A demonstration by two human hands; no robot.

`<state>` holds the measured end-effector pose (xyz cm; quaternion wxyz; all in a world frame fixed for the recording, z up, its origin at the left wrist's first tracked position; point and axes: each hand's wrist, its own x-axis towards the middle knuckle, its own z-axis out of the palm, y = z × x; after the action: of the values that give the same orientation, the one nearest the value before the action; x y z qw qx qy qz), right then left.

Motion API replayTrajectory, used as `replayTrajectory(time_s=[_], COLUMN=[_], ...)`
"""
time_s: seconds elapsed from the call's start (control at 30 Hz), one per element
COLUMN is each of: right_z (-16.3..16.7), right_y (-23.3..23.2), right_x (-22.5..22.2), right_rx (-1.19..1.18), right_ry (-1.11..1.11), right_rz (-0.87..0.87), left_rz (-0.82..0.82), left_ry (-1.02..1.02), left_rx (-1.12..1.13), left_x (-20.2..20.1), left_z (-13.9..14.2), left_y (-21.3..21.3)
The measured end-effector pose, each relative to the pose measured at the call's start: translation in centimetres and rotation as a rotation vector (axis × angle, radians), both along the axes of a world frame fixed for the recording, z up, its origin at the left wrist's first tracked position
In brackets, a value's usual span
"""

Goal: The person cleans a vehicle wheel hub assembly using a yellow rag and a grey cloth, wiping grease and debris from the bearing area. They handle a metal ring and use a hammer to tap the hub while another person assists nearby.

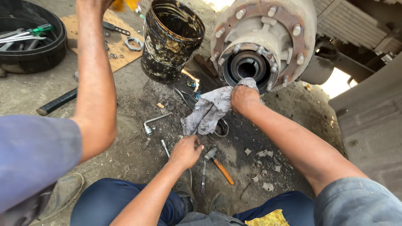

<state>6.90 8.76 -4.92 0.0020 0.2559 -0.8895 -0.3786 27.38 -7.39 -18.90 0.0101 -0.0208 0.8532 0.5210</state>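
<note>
My R hand is closed round one end of a grey rag, fingers bunched into the cloth and pressed to the lower rim of the wheel hub, far right. The rest of the rag hangs down to the left, toward the floor.

My L hand is up at the far edge, mostly cut off, so I can't tell if it's spread or closed. It's beside a yellow object, also cut off.

Betw. my arms a 2nd person's hand rests knuckles-up on the floor, fingers curled under, just left of a hammer w/ an orange handle.

Containers: a black, grease-smeared bucket stands left of the hub, open top tilted my way. Left of it a flat brown cardboard sheet carries a metal ring nut and small bits. Far left, a round black tub holds spanners – one w/ a green grip.
</note>
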Motion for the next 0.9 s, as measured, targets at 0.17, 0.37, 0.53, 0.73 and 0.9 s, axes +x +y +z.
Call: replayTrajectory(time_s=[0.17, 0.37, 0.53, 0.73, 0.9], right_z=[0.4, -5.0, -7.6, -6.8, -3.7], right_y=[0.2, 1.2, 2.3, 4.0, 6.5], right_x=[5.6, 11.4, 11.8, 11.0, 10.0], right_rx=[-0.403, -1.007, -1.607, -2.203, -2.243], right_ry=[0.012, -0.237, -0.338, -0.712, -1.089], right_rz=[0.016, 0.16, 0.115, -0.155, -0.392], left_rz=[-0.005, 0.179, 0.173, 0.27, 0.392], left_ry=[0.013, 0.098, 0.127, 0.239, 0.135], left_rx=[0.043, 0.251, 0.25, 0.043, 0.009], left_x=[-0.9, -2.8, -2.8, -2.3, -3.0], left_z=[0.3, 0.0, -0.5, -0.8, -0.2], left_y=[0.5, 2.8, 2.9, 3.3, 2.0])
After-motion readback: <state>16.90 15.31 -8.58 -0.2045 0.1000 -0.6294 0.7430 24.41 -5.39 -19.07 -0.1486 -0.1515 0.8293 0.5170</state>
